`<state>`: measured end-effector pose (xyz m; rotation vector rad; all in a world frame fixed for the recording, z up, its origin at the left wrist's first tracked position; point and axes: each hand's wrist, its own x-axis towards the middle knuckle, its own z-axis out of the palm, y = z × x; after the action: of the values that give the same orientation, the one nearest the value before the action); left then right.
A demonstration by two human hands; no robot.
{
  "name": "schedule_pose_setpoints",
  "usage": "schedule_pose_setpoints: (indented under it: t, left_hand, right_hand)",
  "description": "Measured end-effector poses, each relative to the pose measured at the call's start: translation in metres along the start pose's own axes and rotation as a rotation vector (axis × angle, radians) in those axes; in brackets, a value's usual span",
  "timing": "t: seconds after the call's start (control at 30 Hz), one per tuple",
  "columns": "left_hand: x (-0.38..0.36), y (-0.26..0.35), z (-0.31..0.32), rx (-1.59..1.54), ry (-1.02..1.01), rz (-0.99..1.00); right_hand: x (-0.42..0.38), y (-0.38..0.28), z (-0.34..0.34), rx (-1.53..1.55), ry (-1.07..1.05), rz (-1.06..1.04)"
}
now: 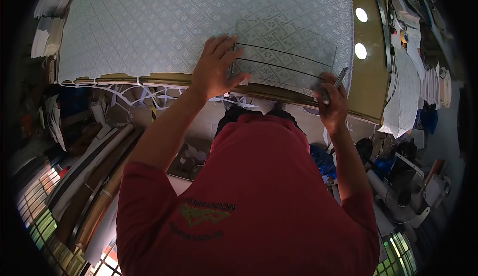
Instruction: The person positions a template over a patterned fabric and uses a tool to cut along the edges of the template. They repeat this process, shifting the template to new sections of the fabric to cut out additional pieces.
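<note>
A clear rectangular sheet point(285, 62) with two black lines across it lies on the pale patterned fabric point(149, 27), near the table's front edge. My left hand point(217, 67) rests at the sheet's left end, fingers spread and thumb pointing right along the edge. Close to the sheet's right front corner, my right hand point(332, 104) is closed round a slim grey metal tool point(341, 78). One narrow end of the tool sticks up past the fingers; the rest is partly hidden in the hand, so I cannot tell its exact kind.
Brown tabletop point(366, 84) shows right of the fabric, with two bright light reflections. White strips point(134, 97) hang under the front edge. Long rolls point(99, 171) lean at lower left. Stacked pale sheets point(50, 37) stand at far left, and a fan point(404, 191) at lower right.
</note>
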<state>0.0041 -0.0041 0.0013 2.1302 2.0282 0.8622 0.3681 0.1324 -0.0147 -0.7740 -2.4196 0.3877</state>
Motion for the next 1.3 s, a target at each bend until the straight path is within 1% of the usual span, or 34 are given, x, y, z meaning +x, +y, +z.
schedule_pose_setpoints:
  t: [0.33,0.5,0.73,0.83,0.93,1.03,1.13,1.2,1.23,1.3]
  left_hand:
    - [-0.001,0.000,0.000,-0.021,0.012,0.014]
    - [-0.002,0.000,0.000,0.028,-0.004,0.013]
    - [0.000,-0.003,0.002,0.032,0.019,0.062]
    - [-0.002,-0.002,0.002,0.059,0.020,0.067]
    - [-0.002,-0.001,0.002,0.074,0.016,0.062]
    - [-0.001,-0.002,0.003,0.087,-0.009,0.055]
    - [0.003,-0.005,-0.001,0.148,-0.054,0.067]
    - [0.011,-0.001,-0.010,0.123,-0.165,0.043]
    - [0.019,0.001,-0.016,0.136,-0.163,0.042]
    - [0.038,0.005,-0.029,0.268,-0.322,0.182]
  right_hand:
    - [0.002,-0.003,-0.004,-0.016,-0.042,0.056]
    - [0.006,-0.012,-0.009,-0.041,-0.082,0.090]
    - [0.012,-0.021,-0.012,-0.063,-0.114,0.159]
    - [0.008,-0.021,-0.012,-0.049,-0.124,0.138]
    - [0.008,-0.016,-0.010,-0.041,-0.080,0.083]
    - [0.007,-0.012,-0.007,-0.022,-0.048,0.079]
    - [0.005,-0.010,-0.005,0.012,0.001,0.065]
    - [0.005,-0.010,-0.006,0.042,0.016,0.044]
    - [0.005,-0.009,-0.004,0.051,0.024,0.038]
    - [0.002,-0.007,-0.002,0.013,0.048,0.033]
